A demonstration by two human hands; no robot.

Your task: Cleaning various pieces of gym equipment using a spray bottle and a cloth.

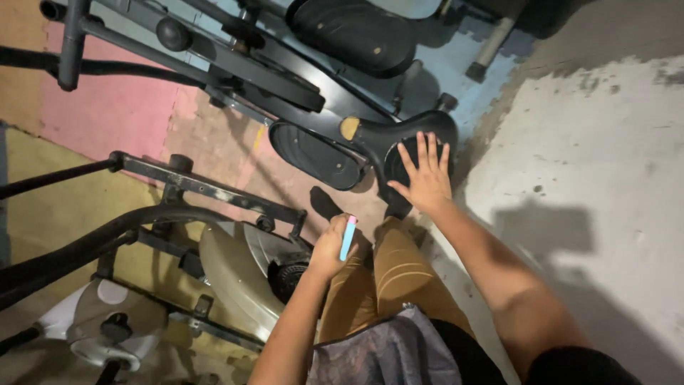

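Note:
My right hand (426, 177) lies flat, fingers spread, on the round black cover (406, 135) at the rear of an elliptical trainer. My left hand (330, 246) is closed around a slim light-blue tool with a pink tip (348, 237), held upright near my knee. Between the two hands, my leg in tan trousers (395, 278) stretches forward. One black foot pedal (317, 153) of the trainer sits just left of my right hand. Higher up is a second pedal (353, 32).
An exercise bike with a beige flywheel housing (231, 274) and black frame bars (206, 189) stands at the left. Pink, yellow and blue foam floor mats (107, 107) lie under the machines. To the right is bare grey concrete floor (591, 164).

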